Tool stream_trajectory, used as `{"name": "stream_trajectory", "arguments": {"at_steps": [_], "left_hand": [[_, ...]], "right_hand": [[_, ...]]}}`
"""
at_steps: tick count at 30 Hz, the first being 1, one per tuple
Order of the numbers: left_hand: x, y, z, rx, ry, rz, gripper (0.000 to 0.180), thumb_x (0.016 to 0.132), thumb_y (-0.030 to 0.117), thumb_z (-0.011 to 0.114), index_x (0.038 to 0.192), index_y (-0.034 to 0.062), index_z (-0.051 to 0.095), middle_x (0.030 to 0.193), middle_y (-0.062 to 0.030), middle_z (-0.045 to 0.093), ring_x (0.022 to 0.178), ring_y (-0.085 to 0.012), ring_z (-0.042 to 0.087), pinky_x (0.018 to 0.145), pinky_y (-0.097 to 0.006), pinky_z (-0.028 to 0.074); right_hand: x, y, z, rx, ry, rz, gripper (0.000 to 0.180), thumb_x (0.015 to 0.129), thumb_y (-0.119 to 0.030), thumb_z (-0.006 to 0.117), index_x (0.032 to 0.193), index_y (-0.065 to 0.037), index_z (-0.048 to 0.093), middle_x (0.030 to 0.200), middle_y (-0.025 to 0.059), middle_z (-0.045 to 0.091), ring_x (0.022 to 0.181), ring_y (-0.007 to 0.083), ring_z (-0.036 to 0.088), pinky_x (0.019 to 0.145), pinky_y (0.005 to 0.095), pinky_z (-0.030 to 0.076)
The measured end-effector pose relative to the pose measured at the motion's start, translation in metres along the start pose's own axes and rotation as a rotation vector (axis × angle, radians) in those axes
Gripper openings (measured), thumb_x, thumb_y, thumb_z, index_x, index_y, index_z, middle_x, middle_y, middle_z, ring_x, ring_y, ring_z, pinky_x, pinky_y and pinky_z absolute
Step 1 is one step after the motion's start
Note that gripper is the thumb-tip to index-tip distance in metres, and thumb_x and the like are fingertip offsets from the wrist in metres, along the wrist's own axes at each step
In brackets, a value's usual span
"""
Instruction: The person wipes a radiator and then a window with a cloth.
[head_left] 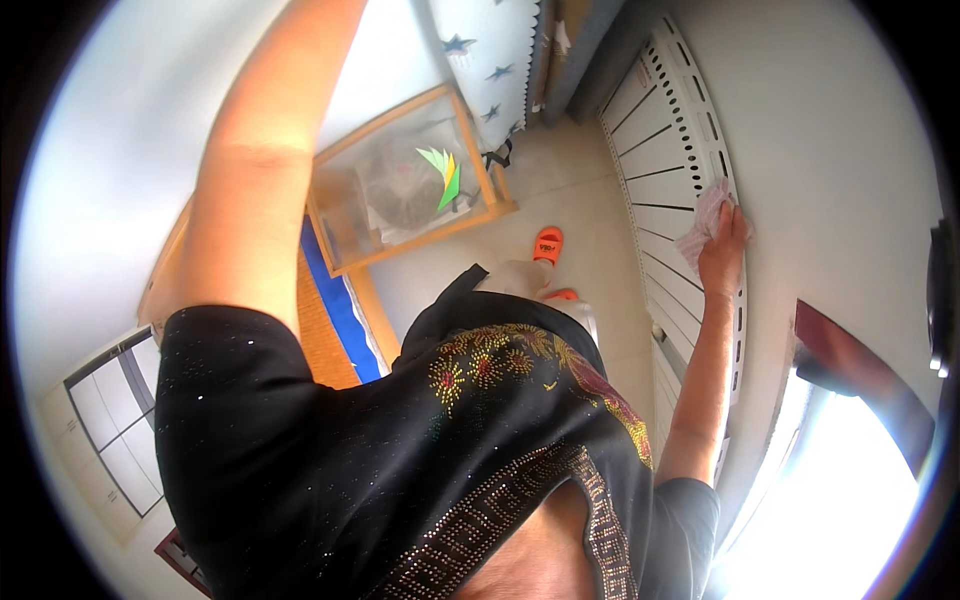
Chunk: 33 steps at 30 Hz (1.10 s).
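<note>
Against the white slatted panel (672,165), right-hand fingers (733,222) curl closed, pressing a pale cloth (703,225).

Showing are one pale cloth (706,222), one white slatted panel (668,160), one wooden-framed box (405,180), two orange slippers (548,244), and one star-patterned cushion (485,50).

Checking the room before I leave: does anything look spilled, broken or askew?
Nothing stands out. The right hand presses a cloth on the slatted white panel, whose slats look even; the floor shows no spill.
</note>
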<state>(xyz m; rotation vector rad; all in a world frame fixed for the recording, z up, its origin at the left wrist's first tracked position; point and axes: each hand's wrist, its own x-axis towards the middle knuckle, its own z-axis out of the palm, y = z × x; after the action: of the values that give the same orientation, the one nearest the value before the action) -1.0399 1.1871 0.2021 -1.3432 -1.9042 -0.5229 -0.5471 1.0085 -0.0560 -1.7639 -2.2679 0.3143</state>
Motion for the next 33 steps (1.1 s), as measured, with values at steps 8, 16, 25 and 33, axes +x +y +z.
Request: {"name": "stream_trajectory", "arguments": {"at_steps": [8,16,25,33], "left_hand": [[-0.068,0.081,-0.009,-0.303,-0.090,0.037,0.063,0.078,0.036,0.067,0.125,-0.0007,0.045,0.131,-0.0223,0.047,0.123,-0.0346,0.043,0.100,-0.049,0.034],[-0.117,0.134,-0.033,-0.361,-0.413,0.007,0.053,0.081,0.039,0.060,0.115,-0.0002,0.051,0.092,-0.0215,0.065,0.091,-0.0367,0.062,0.084,-0.046,0.045],[-0.204,0.148,-0.026,-0.619,-0.672,-0.039,0.077,0.080,0.064,0.048,0.108,-0.0069,0.060,0.114,-0.0287,0.058,0.112,-0.0388,0.054,0.097,-0.044,0.039],[-0.304,0.163,-0.061,-0.698,-1.217,-0.154,0.073,0.088,0.062,0.034,0.091,-0.0033,0.067,0.098,-0.0221,0.066,0.090,-0.0302,0.063,0.080,-0.039,0.048]], "right_hand": [[-0.076,0.040,-0.012,-0.050,0.048,0.009,0.061,0.074,0.009,0.048,0.133,-0.002,0.039,0.137,0.0235,0.037,0.127,0.0421,0.034,0.107,0.0471,0.029],[-0.186,0.086,-0.023,-0.063,0.138,0.118,0.062,0.073,0.006,0.046,0.133,-0.005,0.041,0.141,0.0229,0.034,0.132,0.0420,0.030,0.108,0.0518,0.026],[-0.280,0.106,-0.041,-0.090,0.230,0.309,0.060,0.072,0.010,0.045,0.130,-0.005,0.046,0.142,0.0212,0.034,0.131,0.0418,0.031,0.109,0.0497,0.026],[-0.294,0.113,-0.039,-0.090,0.270,0.350,0.059,0.074,0.009,0.045,0.130,-0.009,0.047,0.144,0.0199,0.034,0.134,0.0404,0.029,0.110,0.0524,0.021]]}}
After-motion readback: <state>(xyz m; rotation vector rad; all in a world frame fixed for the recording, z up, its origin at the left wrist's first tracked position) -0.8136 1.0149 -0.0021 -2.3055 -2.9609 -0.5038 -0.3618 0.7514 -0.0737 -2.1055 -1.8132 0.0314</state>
